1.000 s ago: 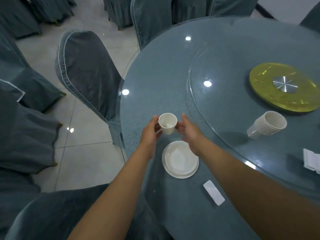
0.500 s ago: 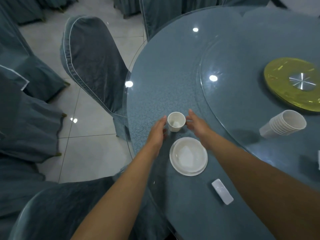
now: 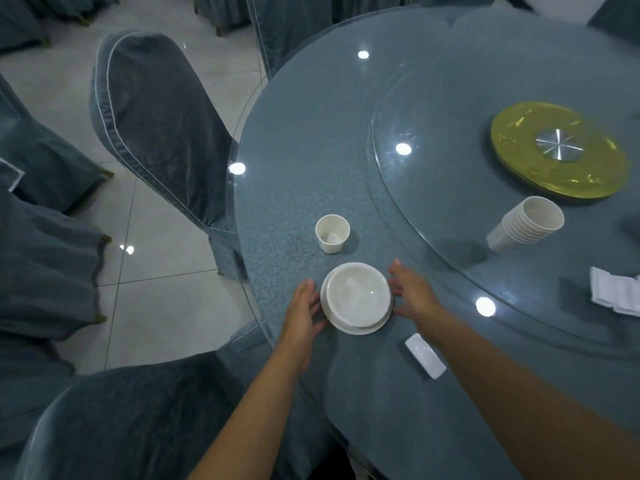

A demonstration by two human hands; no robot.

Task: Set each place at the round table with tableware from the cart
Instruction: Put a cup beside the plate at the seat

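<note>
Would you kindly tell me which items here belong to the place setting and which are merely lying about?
Job:
small white cup
white bowl on white plate
white rectangular rest
stacked white cups

Lying about:
yellow round disc
white folded packets

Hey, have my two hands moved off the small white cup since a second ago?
Yes. Both hands, left and right, have drawn back from the small white cup toward the table edge and now flank the white bowl on its plate.
</note>
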